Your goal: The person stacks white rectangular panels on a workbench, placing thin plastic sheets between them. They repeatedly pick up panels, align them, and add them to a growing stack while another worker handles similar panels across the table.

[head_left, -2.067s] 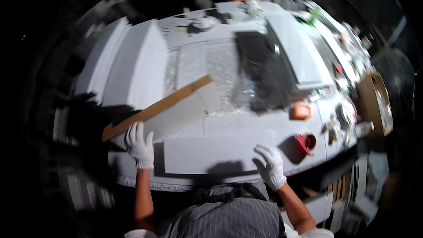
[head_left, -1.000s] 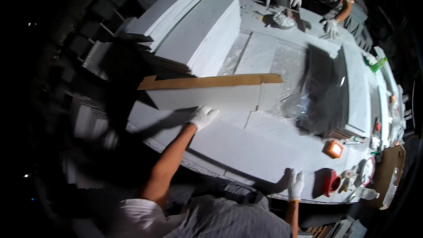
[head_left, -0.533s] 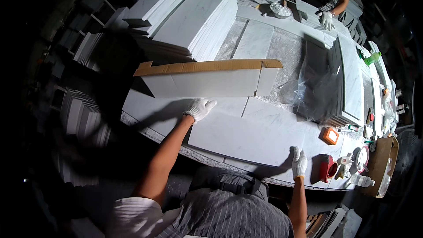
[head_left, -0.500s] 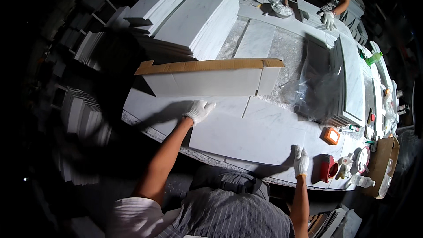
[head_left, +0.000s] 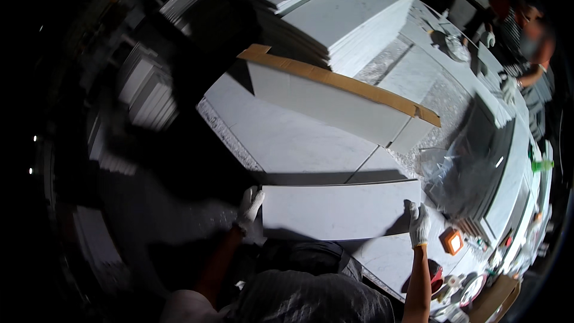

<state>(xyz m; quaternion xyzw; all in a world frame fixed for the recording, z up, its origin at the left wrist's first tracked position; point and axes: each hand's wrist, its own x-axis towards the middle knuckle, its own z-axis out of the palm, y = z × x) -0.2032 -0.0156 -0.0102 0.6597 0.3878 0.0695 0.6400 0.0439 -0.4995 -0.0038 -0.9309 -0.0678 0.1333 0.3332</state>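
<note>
A long white marble-look tile (head_left: 341,210) is held close in front of my body, over the near edge of the work table. White knitted gloves cover both hands. My left hand (head_left: 250,208) grips the tile's left end, partly in shadow. At the opposite end my right hand (head_left: 420,225) is closed round the short edge, thumb on the face. Beyond the tile, a pale slab (head_left: 299,125) lies flat on the table. On it stands a long white open carton (head_left: 323,98) with a brown top edge.
Tall tile stacks (head_left: 353,18) rise at the back left. Clear plastic film (head_left: 448,167) lies beside another tile stack (head_left: 505,161) on the right. An orange lamp (head_left: 451,241), a red tool (head_left: 437,278) and a cardboard box (head_left: 496,299) sit at the near right. A gloved co-worker (head_left: 523,42) stands far right.
The tile has come up off the table and nearer my body. My left hand has moved from the table surface to its left end. The view has turned left.
</note>
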